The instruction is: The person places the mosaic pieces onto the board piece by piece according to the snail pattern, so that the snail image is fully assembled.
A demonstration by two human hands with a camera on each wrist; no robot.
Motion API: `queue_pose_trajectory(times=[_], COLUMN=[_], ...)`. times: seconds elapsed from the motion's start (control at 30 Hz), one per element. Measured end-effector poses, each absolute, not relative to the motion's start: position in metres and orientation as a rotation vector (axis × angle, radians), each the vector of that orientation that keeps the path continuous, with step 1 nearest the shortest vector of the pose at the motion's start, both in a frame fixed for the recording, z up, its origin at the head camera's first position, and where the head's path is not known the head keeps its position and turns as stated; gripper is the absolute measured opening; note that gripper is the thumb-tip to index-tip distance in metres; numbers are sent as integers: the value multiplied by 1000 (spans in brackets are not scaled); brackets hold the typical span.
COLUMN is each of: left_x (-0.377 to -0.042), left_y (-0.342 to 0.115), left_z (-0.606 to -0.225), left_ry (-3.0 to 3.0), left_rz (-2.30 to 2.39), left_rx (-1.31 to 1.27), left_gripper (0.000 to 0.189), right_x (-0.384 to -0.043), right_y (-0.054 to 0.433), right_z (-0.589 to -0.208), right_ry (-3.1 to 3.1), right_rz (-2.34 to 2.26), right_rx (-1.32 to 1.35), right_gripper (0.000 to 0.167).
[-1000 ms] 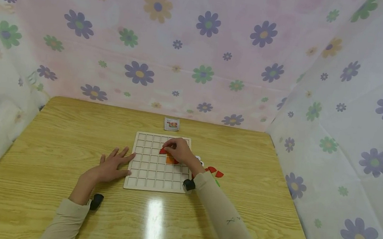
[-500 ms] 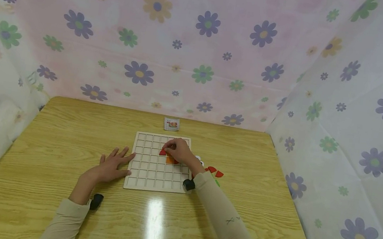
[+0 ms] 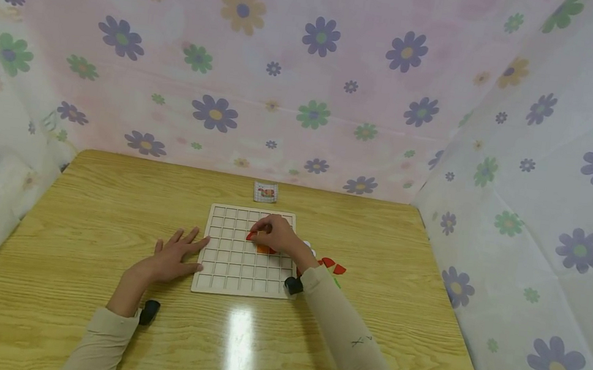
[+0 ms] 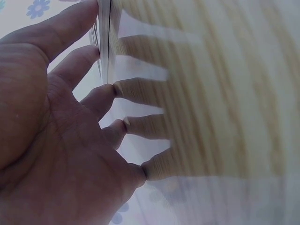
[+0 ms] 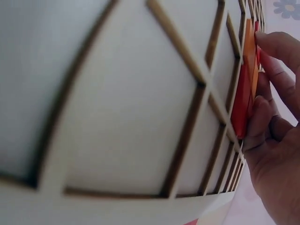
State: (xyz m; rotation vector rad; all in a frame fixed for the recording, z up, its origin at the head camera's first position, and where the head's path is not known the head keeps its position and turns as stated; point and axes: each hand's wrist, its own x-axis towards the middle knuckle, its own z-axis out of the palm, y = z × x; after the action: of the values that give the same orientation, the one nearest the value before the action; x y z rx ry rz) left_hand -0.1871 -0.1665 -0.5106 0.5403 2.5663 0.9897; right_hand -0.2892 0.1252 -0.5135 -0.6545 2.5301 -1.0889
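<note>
A pale wooden grid board lies on the table. My left hand rests on the tabletop with fingers spread; its thumb and a fingertip touch the board's left edge. In the left wrist view the fingertips of the left hand meet the shiny table. Over the board's upper middle, my right hand pinches a red quarter-round tile at a cell. Orange tiles sit beside it, partly under the hand. In the right wrist view a red tile lies against the orange tile.
A small picture card lies behind the board. Loose red tiles, a green piece and white round pieces lie right of the board, partly behind the right wrist. Flowered curtains stand around the table.
The red tile in my right fingers has shifted slightly, and less of it shows past the fingertips. My left hand and the board have stayed in place.
</note>
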Motion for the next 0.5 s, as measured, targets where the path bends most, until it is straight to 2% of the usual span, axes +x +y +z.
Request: queue_pose_trajectory(times=[0.5], left_x=[-187], left_y=[-166], left_z=[-509], left_ry=[2568], left_rz=[964], left_rx=[537], left_gripper=[69], right_x=[-286], right_y=[131], right_z=[-506], right_ry=[2515], right_rz=[-1080], right_rx=[-688], right_gripper=[27])
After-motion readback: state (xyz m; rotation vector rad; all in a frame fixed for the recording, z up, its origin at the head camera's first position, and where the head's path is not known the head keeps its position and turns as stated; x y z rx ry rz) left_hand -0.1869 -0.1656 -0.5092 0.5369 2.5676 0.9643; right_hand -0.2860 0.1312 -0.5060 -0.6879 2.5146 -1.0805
